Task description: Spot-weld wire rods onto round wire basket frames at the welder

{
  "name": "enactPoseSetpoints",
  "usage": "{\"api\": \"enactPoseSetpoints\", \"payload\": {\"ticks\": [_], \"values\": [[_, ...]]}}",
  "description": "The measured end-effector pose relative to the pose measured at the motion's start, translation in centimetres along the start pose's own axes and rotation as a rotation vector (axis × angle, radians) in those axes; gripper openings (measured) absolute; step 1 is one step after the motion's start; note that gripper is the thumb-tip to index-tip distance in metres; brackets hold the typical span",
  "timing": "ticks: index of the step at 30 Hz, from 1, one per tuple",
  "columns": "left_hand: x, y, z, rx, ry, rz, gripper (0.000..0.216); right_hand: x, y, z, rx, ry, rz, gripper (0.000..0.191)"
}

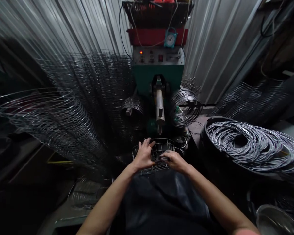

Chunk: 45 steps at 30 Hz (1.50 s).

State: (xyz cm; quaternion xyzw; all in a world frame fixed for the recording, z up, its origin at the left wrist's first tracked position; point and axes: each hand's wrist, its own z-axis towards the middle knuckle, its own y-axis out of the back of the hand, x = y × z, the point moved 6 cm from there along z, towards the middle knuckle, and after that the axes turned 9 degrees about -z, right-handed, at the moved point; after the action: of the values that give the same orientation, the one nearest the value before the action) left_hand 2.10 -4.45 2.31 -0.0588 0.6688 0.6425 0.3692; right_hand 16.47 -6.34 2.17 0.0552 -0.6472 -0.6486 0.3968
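A round wire basket (pixel 163 141) of thin metal rods sits low in front of me, close above my dark apron (pixel 161 195). My left hand (pixel 144 154) holds its left side, with the fingers over the wires and the thumb toward the middle. At the basket's right side, my right hand (pixel 175 160) is closed, its fingers pinched around something small and dark that I cannot make out. Just beyond the basket, the rod-like electrode (pixel 160 107) of a green machine (pixel 142 76) points down toward it.
Tall stacks of wire rings and frames (pixel 75 120) lean at the left. Wire coils (pixel 186 106) hang beside the machine. A black tub (pixel 205 130) heaped with wire rings (pixel 250 143) stands at the right. A blue clock (pixel 170 39) hangs above the lit control panel (pixel 147 55).
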Motion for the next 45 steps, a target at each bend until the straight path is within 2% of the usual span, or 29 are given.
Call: {"api": "enactPoseSetpoints", "payload": {"ticks": [4,9,15,26,34,37,40,42,45], "values": [[0.9,-0.5,0.9,0.013,-0.001,-0.039,0.091,-0.6,-0.1,-0.1,0.038,0.029,-0.028,0.043],[1.8,-1.1,1.8,0.019,-0.021,-0.075,0.093,-1.5,-0.7,0.7,-0.001,0.021,-0.026,0.028],[2.5,-1.2,2.4,0.025,-0.023,-0.093,0.096,-2.1,-1.2,1.2,-0.038,0.048,-0.065,0.026],[3.4,0.2,5.3,0.010,0.022,-0.107,0.096,-3.0,1.0,4.5,-0.078,0.015,-0.126,0.018],[3.7,0.6,6.6,-0.047,0.052,-0.039,0.092,-3.8,0.9,5.2,-0.151,-0.102,-0.176,0.021],[4.0,0.8,7.3,-0.052,0.078,-0.052,0.094,-4.4,1.3,5.5,-0.242,-0.125,-0.097,0.020],[4.2,0.9,7.4,-0.052,0.091,-0.073,0.096,-4.8,2.0,4.0,-0.396,-0.157,0.057,0.030],[4.3,1.1,7.6,-0.066,0.098,-0.051,0.097,-5.2,2.0,2.4,-0.484,-0.243,0.193,0.032],[4.8,1.7,8.5,-0.095,0.131,-0.027,0.097,-6.2,0.7,0.1,-0.507,-0.451,0.486,0.022]]}}
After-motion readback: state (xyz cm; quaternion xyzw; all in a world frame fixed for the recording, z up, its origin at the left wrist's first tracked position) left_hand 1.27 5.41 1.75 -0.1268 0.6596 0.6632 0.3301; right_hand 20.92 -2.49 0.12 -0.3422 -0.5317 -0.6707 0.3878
